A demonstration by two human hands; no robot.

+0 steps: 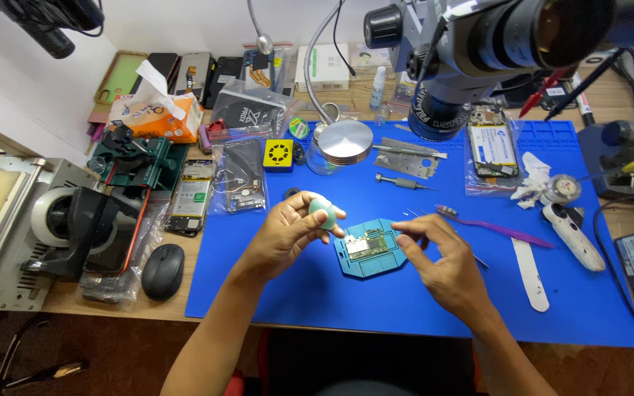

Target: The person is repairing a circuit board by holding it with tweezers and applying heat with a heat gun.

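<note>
The left hand (288, 227) is curling round a small pale green rounded object (323, 213), fingers and thumb closed on it, holding it just above the blue mat (295, 293). The right hand (442, 268) is hovering at the right edge of the teal holder (354, 264), fingertips (405, 238) pinched together; whether they are gripping anything cannot be told. The circuit board (367, 244) is sitting in the holder, between both hands. A purple brush (500, 229) is lying just beyond.

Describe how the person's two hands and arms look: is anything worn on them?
Both the left hand and the right hand are bare, with no gloves. No rings, watch or wristband show. Both forearms are bare too; no sleeves reach into view.
</note>
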